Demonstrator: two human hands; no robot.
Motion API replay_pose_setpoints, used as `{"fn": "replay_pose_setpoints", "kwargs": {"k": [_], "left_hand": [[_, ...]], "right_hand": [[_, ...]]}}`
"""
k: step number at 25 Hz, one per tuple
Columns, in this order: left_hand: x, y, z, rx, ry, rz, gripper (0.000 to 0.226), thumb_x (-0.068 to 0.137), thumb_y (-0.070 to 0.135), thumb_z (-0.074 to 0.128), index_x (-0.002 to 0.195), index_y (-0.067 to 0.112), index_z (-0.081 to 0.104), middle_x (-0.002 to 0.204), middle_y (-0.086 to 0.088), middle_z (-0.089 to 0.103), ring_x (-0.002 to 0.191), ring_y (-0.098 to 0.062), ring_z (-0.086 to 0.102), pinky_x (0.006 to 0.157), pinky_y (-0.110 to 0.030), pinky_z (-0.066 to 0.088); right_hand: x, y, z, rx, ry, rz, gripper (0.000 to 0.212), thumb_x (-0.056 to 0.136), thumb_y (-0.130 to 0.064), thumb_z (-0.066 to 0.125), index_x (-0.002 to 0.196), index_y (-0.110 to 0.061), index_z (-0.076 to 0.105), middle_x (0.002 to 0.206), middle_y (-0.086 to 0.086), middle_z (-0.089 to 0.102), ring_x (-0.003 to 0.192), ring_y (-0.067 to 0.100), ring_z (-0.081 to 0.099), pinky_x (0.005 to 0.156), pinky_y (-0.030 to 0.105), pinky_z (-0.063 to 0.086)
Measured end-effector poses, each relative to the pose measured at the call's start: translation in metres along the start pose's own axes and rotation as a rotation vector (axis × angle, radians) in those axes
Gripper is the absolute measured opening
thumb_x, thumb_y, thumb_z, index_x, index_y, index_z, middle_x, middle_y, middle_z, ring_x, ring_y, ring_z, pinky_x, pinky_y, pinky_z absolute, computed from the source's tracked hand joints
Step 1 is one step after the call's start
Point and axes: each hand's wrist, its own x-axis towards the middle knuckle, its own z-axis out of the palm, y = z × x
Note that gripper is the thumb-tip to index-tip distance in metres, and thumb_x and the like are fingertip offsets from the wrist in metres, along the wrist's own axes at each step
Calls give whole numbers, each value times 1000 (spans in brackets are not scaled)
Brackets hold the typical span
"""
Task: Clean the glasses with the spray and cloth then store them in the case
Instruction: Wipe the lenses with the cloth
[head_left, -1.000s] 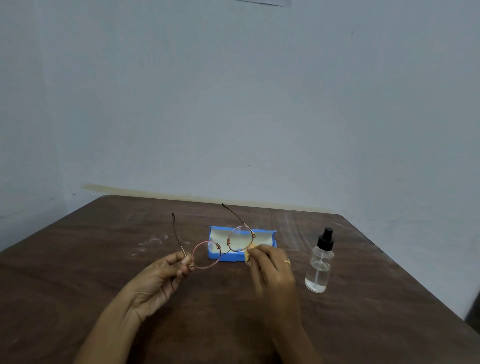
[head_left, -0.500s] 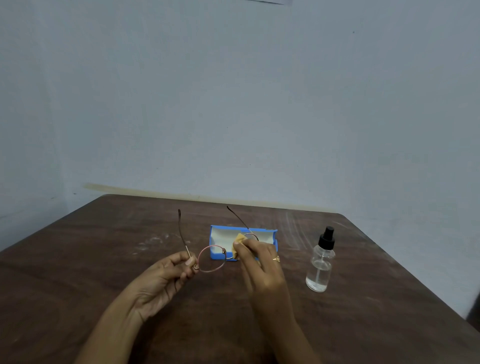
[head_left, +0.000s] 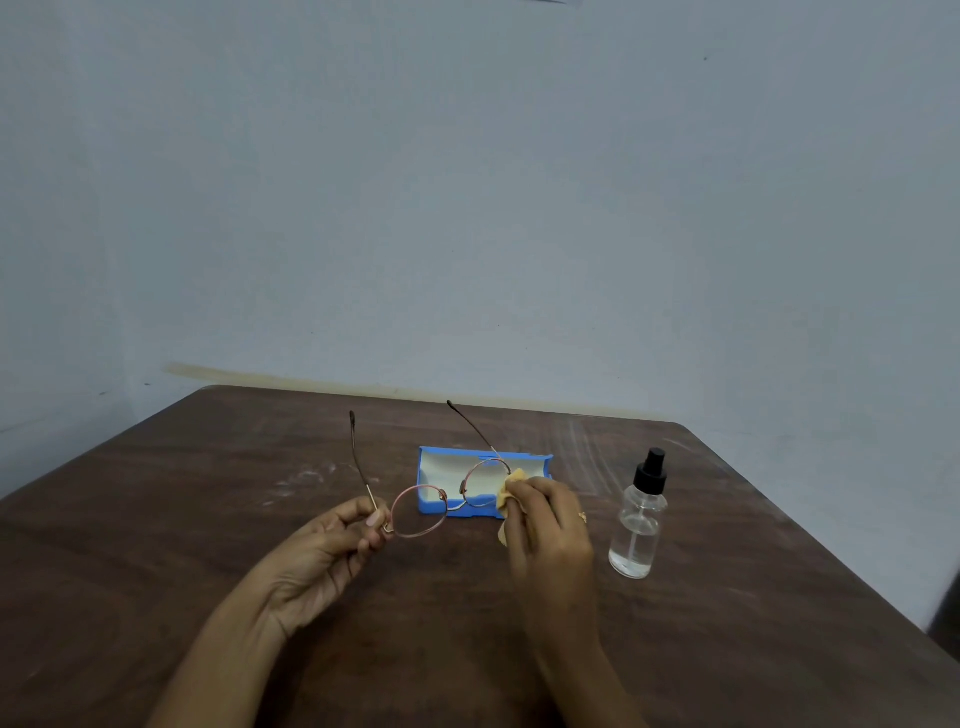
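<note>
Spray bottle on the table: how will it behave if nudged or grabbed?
The spray bottle is tall, narrow and upright, so a side nudge probably tips it. Liquid seems to fill only its bottom, so likely light. Its round body would probably roll once down.

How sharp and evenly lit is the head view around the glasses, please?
Head view: light is soft and even, without glare on the glasses; the right hand gripping the cloth looks slightly motion-blurred; the left hand is sharper.
</note>
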Motion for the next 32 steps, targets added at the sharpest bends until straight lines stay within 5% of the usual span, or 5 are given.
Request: {"fn": "replay_pose_setpoints", "kwargs": {"k": [10,16,20,24,32], "left_hand": [[2,-2,1,37,15,9,69,8,4,89,68,1,55,56,-7,59,41,-5,53,40,-9,47],[5,-3,-3,21,61,64,68,5,8,89,66,6,59,56,-4,59,42,-2,55,41,-9,47],[5,-2,-3,43,35,89,49,24,2,88,66,9,63,54,-1,60,42,-2,53,41,-8,46],[6,-5,-2,153,73,141,28,80,-17,40,78,9,53,51,4,58,40,-1,50,40,-6,43],[8,-11,3,363,123,268,20,85,-11,43,77,6,52,49,6,57,42,-1,47,41,-8,37]], "right_hand": [[-3,-7,6,194,-148,86,14,79,-20,56,88,-15,66,87,-3,65,89,-4,53,77,0,36],[11,-8,-4,1149,-131,1086,16,84,0,55,82,-9,68,76,2,72,73,12,65,61,19,54],[22,-5,-15,1481,-24,1378,10,80,-11,58,82,-4,66,72,7,73,64,13,70,54,25,59],[19,0,-17,1295,-139,1417,13,77,1,61,90,0,61,86,11,66,74,17,63,49,22,56],[8,11,-15,900,-262,1174,17,77,-17,66,91,-8,68,84,4,72,81,16,65,81,34,50]]}}
